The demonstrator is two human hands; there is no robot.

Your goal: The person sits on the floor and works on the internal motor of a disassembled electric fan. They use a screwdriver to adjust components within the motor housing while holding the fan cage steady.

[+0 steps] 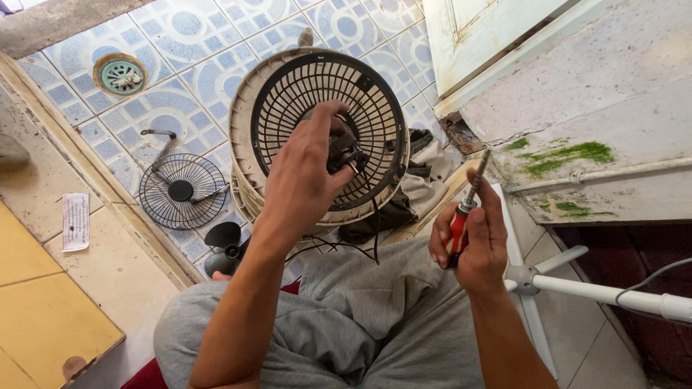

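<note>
My left hand (303,173) grips the black motor (344,150) at the middle of a black plastic fan grille (288,94), held up over my lap. Black wires (375,223) hang from the motor. The grille stands in front of a cream round fan housing (245,115). My right hand (472,241) is closed around a red-handled screwdriver (468,198), its shaft pointing up and away, to the right of the grille and apart from it.
A black wire fan guard (182,191) and a black fan blade (222,245) lie on the patterned tile floor at left. A round floor drain (120,74) sits farther back. A white fan stand (577,284) lies at right beside a stained wall. Dark and pale cloths (425,180) lie behind the grille.
</note>
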